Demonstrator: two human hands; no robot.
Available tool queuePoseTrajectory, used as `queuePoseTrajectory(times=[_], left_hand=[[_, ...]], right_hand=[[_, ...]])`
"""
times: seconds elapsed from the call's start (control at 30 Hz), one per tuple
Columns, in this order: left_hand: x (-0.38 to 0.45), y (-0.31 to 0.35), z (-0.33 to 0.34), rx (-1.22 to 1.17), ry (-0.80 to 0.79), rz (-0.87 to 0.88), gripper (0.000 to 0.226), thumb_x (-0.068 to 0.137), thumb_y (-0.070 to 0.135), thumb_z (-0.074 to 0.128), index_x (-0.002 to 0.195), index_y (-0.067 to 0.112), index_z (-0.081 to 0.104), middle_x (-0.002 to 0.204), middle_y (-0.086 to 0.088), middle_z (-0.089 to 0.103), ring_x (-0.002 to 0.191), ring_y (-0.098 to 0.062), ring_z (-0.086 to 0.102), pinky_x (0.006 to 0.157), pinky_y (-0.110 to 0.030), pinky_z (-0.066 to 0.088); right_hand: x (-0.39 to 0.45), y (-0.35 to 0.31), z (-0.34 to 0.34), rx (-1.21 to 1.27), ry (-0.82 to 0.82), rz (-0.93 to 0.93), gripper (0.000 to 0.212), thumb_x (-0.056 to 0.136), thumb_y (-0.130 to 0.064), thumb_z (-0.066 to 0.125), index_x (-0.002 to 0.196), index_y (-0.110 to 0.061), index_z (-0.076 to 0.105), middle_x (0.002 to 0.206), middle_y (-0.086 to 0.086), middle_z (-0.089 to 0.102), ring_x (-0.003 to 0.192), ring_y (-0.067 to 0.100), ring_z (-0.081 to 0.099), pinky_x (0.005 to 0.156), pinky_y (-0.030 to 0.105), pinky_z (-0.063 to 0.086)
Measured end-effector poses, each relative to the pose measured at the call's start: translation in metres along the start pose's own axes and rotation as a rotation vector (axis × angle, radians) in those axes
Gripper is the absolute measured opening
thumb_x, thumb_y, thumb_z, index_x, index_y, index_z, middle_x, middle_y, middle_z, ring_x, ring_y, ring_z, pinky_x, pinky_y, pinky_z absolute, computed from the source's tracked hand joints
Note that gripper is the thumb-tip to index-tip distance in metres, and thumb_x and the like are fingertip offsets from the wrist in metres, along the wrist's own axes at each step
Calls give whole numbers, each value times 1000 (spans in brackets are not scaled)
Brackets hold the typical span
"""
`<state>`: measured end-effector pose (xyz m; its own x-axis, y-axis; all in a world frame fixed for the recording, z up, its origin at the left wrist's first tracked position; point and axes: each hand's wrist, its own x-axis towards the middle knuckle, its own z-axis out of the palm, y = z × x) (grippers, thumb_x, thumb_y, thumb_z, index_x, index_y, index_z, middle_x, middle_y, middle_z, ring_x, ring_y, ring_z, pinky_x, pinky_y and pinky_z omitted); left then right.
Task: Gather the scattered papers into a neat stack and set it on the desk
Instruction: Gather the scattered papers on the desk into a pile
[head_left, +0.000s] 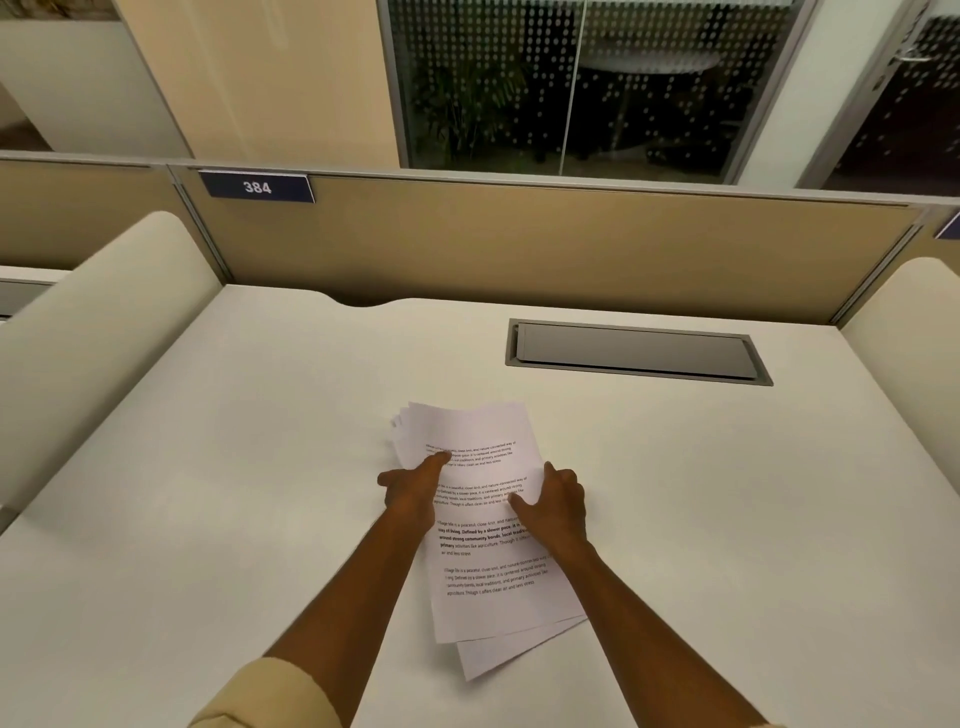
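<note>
A loose pile of white printed papers (488, 566) lies on the cream desk (208, 467), slightly fanned, with lower sheets poking out at the top left and bottom right. My left hand (413, 488) grips the pile's left edge, thumb on top of the printed sheet. My right hand (558, 506) holds the right edge, thumb lying across the text. Both forearms reach in from the bottom of the view.
A grey cable hatch (636, 351) is set into the desk at the back right. A tan divider panel (519, 244) with a "384" plate (257, 187) closes the back. Rounded cream side screens (93, 332) stand left and right.
</note>
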<state>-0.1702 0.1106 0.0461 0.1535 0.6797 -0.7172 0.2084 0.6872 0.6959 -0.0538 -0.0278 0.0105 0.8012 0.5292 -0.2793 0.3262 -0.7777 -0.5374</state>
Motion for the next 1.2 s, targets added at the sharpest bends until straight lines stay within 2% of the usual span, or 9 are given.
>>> queuePoseTrajectory(times=[0.17,0.27,0.43,0.53,0.7,0.8,0.87,0.97,1.2], left_hand=[[4,-8,-4,43,-7,31,57,74,2,77,123,-2,48,121,-21,63,104,-40,65,89,-54,55],[4,-13,-5,131,45,111,42,78,-4,70,118,-4,58,117,-25,66,100,-42,66,88,-51,56],[-4,-16,-3,244,0,301,34,86,0,64,119,4,61,116,-20,68,97,-39,68,84,-49,58],[-8,-15,-2,277,-97,417,34,90,5,63,123,6,57,115,-18,68,95,-39,70,83,-56,58],[-15,-9,2,286,-256,573,33,91,10,64,123,10,56,116,-13,68,93,-31,71,78,-50,61],[-20,-1,6,267,-366,588,35,90,10,65,124,12,56,116,-13,69,96,-35,72,78,-56,59],[-23,6,10,257,-422,597,36,90,10,66,124,14,56,116,-13,70,97,-36,71,78,-59,59],[-28,16,19,228,-481,622,38,89,10,67,126,13,56,117,-13,70,96,-37,72,77,-59,58],[-41,42,47,163,-436,742,34,90,14,66,122,13,57,114,-11,71,92,-32,73,74,-51,61]], right_hand=[[4,3,-3,48,-22,13,77,83,-46,67,143,-10,36,139,13,42,130,30,41,105,38,42],[6,6,-5,85,-40,17,79,84,-45,68,145,-10,34,141,13,40,133,30,38,107,37,39],[11,13,-10,125,-63,17,73,82,-45,69,140,-9,40,137,13,44,129,29,44,106,37,41],[14,19,-14,162,-61,18,75,81,-46,71,139,-8,41,137,14,42,128,28,46,105,35,42],[23,35,-33,245,-32,49,86,74,-51,77,138,-6,42,136,15,45,127,30,47,100,36,42],[32,48,-48,440,-43,-1,67,69,-46,83,119,-8,59,117,6,62,109,25,60,88,34,51],[34,54,-60,646,-135,-22,57,72,-39,83,119,-12,64,118,2,69,105,19,66,90,34,55],[39,57,-77,860,-201,-44,45,78,-26,80,117,-10,65,118,8,71,99,19,71,80,30,59],[46,32,-110,926,42,-97,31,85,-22,74,112,-13,63,108,4,72,90,22,72,74,37,62]])
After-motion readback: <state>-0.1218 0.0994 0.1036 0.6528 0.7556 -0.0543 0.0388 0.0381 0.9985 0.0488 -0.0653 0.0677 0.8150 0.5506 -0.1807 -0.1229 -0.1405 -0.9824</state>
